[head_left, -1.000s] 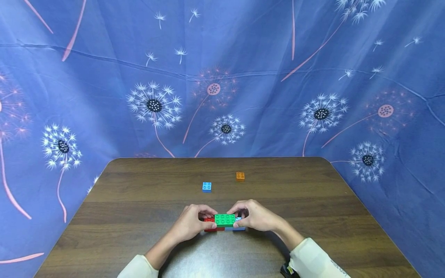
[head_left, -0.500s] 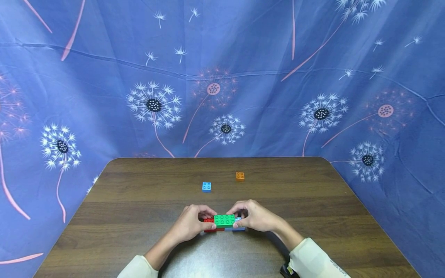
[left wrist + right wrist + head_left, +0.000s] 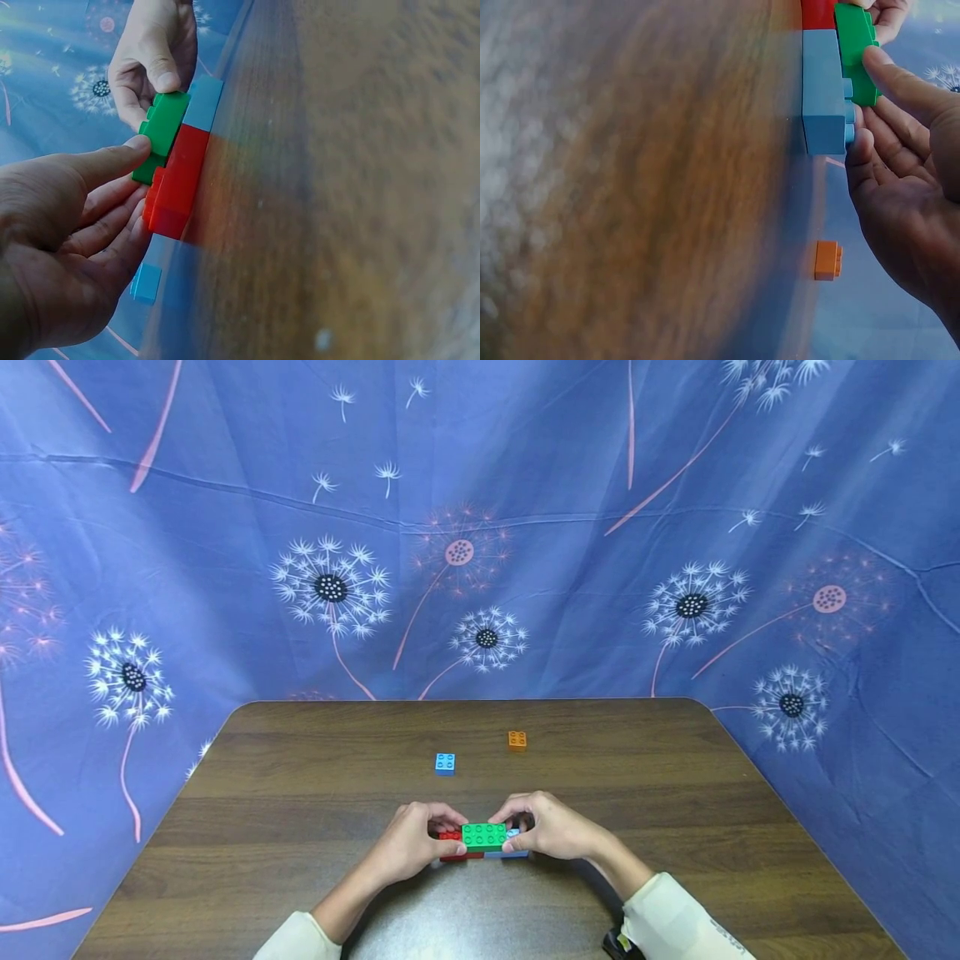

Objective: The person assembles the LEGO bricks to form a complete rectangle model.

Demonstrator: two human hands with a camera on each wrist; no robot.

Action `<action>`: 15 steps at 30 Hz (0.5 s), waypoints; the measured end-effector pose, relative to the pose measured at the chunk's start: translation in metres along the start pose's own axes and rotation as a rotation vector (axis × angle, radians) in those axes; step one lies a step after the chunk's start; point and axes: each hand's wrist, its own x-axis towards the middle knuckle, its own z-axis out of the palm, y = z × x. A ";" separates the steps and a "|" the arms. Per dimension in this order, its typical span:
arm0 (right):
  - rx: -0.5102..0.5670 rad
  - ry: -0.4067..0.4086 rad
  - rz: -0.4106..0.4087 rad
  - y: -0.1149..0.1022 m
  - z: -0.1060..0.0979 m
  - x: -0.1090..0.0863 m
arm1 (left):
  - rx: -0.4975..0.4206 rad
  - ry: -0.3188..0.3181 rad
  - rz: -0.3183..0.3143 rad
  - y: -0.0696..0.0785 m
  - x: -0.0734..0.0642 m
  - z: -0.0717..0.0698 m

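A long green brick (image 3: 484, 836) lies across the inner ends of a red brick (image 3: 180, 180) and a light blue brick (image 3: 823, 90), which stand end to end on the table. My left hand (image 3: 411, 841) pinches the green brick's left end between thumb and fingers. At its other end, my right hand (image 3: 557, 828) grips it the same way. Studs of the red brick show left of the green one, and studs of the light blue brick right of it. In the left wrist view a narrow dark gap runs between green and red; whether the studs are engaged I cannot tell.
Beyond the hands, a small blue four-stud brick (image 3: 445, 764) and a small orange one (image 3: 517, 741) sit apart on the brown wooden table (image 3: 300, 760). A black object (image 3: 619, 945) lies by the right sleeve. A blue dandelion-print cloth (image 3: 570, 610) hangs behind the table.
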 end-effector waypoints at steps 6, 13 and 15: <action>0.001 0.005 -0.008 0.002 0.001 0.000 | 0.002 -0.006 0.004 0.000 0.000 0.000; -0.007 0.007 -0.004 0.001 0.000 0.001 | -0.012 -0.006 0.024 0.000 0.000 0.000; -0.007 0.006 0.002 0.000 0.000 0.001 | -0.019 -0.007 0.027 0.000 0.000 -0.001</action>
